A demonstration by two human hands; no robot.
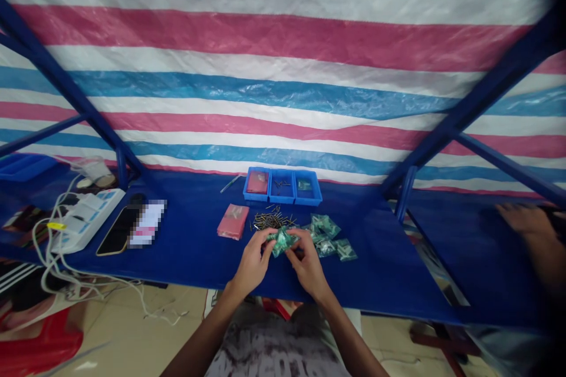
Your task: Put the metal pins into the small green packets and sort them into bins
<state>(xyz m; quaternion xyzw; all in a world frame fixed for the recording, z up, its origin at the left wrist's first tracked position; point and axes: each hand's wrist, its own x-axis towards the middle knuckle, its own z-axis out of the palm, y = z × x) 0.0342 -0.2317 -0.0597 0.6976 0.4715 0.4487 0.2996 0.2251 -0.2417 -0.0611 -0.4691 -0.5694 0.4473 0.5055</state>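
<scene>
Between my two hands, above the front half of the blue table, is a small green-tinted plastic bag. My left hand pinches its left side, and my right hand grips its right side. What the bag holds is too small to make out. Just behind my hands lies a loose pile of screws. Several similar green bags lie to the right of my right hand. A stack of pink packets rests left of the screws.
A blue three-part tray stands behind the screws, with pink packets, a few screws and a green bag in its compartments. At left are a phone, a white power strip and tangled cables. Another person's hand is at far right.
</scene>
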